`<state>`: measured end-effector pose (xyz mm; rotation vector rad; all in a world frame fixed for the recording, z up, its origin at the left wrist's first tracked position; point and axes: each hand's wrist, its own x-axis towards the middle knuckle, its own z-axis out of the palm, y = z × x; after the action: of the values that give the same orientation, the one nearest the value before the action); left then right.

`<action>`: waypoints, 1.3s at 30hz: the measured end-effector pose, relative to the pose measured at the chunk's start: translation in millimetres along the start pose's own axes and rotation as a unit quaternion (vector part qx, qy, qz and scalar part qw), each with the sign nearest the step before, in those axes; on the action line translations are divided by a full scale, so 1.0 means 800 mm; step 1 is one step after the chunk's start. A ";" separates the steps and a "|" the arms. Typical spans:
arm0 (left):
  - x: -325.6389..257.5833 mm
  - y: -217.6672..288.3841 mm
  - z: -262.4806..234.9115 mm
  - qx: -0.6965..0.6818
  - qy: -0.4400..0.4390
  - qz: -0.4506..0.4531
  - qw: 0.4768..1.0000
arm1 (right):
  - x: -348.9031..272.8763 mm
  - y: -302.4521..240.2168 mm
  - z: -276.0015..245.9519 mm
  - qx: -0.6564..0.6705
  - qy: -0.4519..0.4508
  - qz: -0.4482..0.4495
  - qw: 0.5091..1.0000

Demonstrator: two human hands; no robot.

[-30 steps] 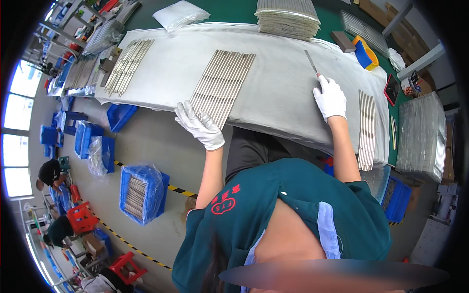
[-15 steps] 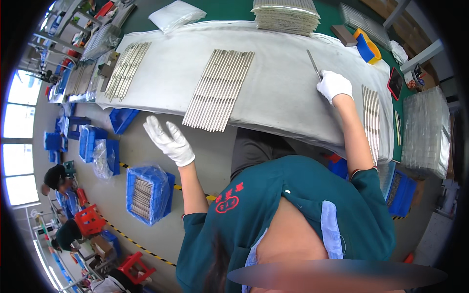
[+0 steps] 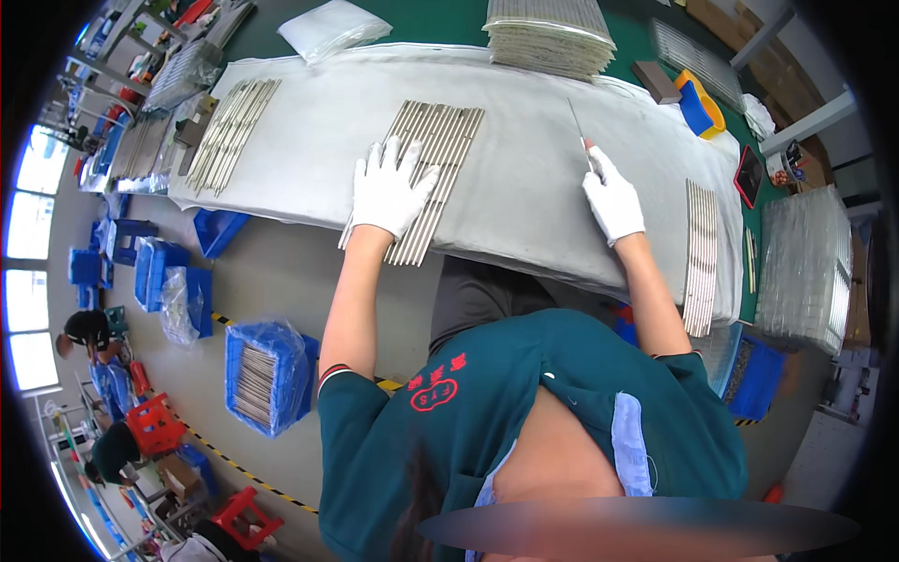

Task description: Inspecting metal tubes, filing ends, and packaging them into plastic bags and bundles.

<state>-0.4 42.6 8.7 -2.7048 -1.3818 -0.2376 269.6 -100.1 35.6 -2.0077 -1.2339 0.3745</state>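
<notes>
- The left hand, gloved in white with fingers spread, lay flat on the row of metal rods at the near edge of the grey cloth.
- A second earlier it hung below the table edge, off the rods; it had since risen and pressed down on them.
- The right hand pinched a thin rod on the cloth, much as before.
- Another row of rods lay to the right, untouched.

2 white gloves, teal short-sleeved shirt with red emblem.
</notes>
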 end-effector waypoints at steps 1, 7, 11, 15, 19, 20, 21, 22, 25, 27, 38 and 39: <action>0.000 -0.001 0.001 -0.004 0.001 -0.006 1.000 | -0.002 0.000 0.001 -0.110 -0.056 0.060 0.991; 0.005 -0.027 -0.001 0.010 -0.024 -0.012 1.000 | -0.004 0.015 0.010 -0.055 -0.017 -0.007 0.998; 0.014 -0.058 -0.001 0.023 -0.047 -0.053 0.997 | -0.005 0.008 0.003 -0.013 -0.053 0.052 0.997; 0.019 -0.092 0.010 0.023 -0.055 -0.121 0.991 | -0.003 0.008 0.006 0.005 -0.065 0.063 0.996; 0.023 -0.103 0.018 0.023 -0.026 -0.154 0.987 | -0.004 0.000 0.002 0.016 -0.075 0.082 0.994; 0.023 -0.107 0.020 0.019 -0.019 -0.159 0.987 | -0.004 -0.001 0.003 0.014 -0.072 0.083 0.994; 0.024 -0.109 0.020 0.016 -0.013 -0.162 0.987 | -0.004 -0.001 0.003 0.013 -0.068 0.085 0.994; 0.024 -0.109 0.020 0.016 -0.012 -0.166 0.986 | -0.004 0.000 0.004 0.013 -0.070 0.082 0.994; 0.026 -0.107 0.020 0.026 -0.017 -0.163 0.986 | -0.003 0.001 0.004 0.011 -0.069 0.077 0.995; 0.028 -0.108 0.021 0.022 -0.021 -0.158 0.987 | -0.002 0.005 0.004 0.018 -0.071 0.081 0.994; 0.043 -0.143 0.046 -0.044 -0.006 -0.223 0.974 | 0.000 0.008 0.006 -0.010 -0.072 0.068 0.995; 0.047 -0.147 0.045 -0.048 -0.018 -0.218 0.975 | -0.002 0.015 0.007 -0.028 -0.064 0.055 0.996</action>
<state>-71.0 146.9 -18.2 -2.4491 -2.0138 -0.2939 273.5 -102.0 23.2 -2.1339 -1.2266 0.5357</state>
